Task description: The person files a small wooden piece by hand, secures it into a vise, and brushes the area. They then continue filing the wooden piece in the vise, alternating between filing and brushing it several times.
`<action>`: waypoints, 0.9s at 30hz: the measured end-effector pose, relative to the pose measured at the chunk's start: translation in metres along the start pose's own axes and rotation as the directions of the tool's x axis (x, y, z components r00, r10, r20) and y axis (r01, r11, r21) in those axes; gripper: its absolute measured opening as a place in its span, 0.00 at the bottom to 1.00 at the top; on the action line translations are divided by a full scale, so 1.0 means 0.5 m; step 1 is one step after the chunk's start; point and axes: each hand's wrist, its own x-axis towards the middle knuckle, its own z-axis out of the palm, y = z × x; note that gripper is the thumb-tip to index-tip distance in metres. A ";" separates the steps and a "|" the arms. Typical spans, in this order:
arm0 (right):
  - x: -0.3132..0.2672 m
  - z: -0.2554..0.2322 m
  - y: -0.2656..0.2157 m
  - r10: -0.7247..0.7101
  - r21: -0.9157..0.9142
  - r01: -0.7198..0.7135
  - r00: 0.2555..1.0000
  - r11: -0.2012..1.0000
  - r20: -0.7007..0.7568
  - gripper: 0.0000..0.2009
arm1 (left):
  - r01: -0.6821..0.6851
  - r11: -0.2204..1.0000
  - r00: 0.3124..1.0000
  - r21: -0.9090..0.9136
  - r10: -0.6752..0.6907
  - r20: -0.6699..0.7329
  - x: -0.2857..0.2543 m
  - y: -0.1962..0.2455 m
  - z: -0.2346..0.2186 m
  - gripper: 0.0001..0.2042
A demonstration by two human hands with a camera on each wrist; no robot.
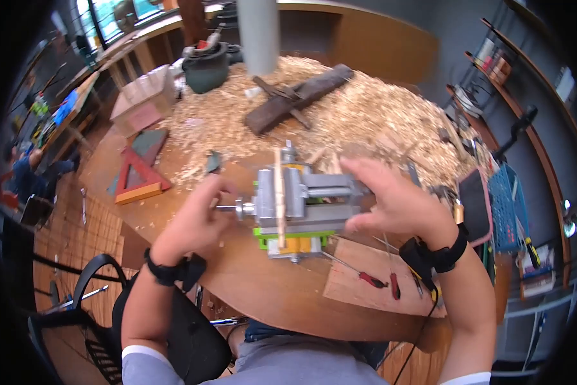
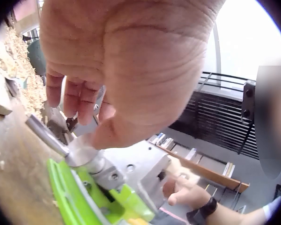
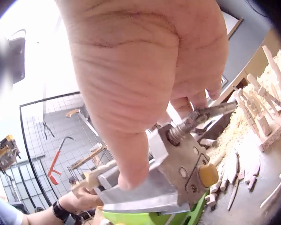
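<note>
A grey metal vise (image 1: 334,217) on a green base (image 1: 263,240) stands on the wooden table, with a slim wooden strip (image 1: 279,192) upright in its jaws. My left hand (image 1: 198,215) is at the vise's left end, beside the handle hub (image 1: 243,208). In the left wrist view its thumb overlaps the shiny hub, and the other fingers hang loosely beyond the bar (image 2: 48,136). My right hand (image 1: 400,202) spreads around the vise's right end, thumb on the near side, fingers on the far side. The right wrist view shows that thumb against the vise body and fingers behind the threaded rod (image 3: 210,113).
Wood shavings (image 1: 378,106) cover the far part of the table, with a dark timber piece (image 1: 269,114) on them. Red-handled screwdrivers (image 1: 395,287) lie on a board (image 1: 346,276) at the near right. A red triangle square (image 1: 134,173) lies left. A blue basket (image 1: 506,205) is at the right.
</note>
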 end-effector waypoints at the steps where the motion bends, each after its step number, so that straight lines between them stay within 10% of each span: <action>1: -0.020 -0.005 -0.010 -0.030 0.013 0.032 0.991 0.999 -0.131 0.42 | -0.030 0.998 0.999 -0.046 0.031 0.024 -0.001 0.025 -0.006 0.28; 3: -0.073 -0.015 -0.032 -0.014 0.026 0.023 0.952 0.999 -0.307 0.38 | -0.059 0.993 0.988 -0.105 0.073 0.135 0.002 0.068 -0.018 0.45; 10: -0.306 0.006 -0.040 0.280 -0.034 -0.299 0.924 0.954 -0.259 0.22 | -0.011 0.987 0.987 -0.162 0.037 0.158 0.048 0.053 0.012 0.57; 27: -0.384 0.156 -0.053 0.521 0.188 -0.486 0.803 0.853 -0.290 0.20 | -0.067 0.994 0.995 0.086 0.072 -0.067 -0.009 0.080 0.082 0.41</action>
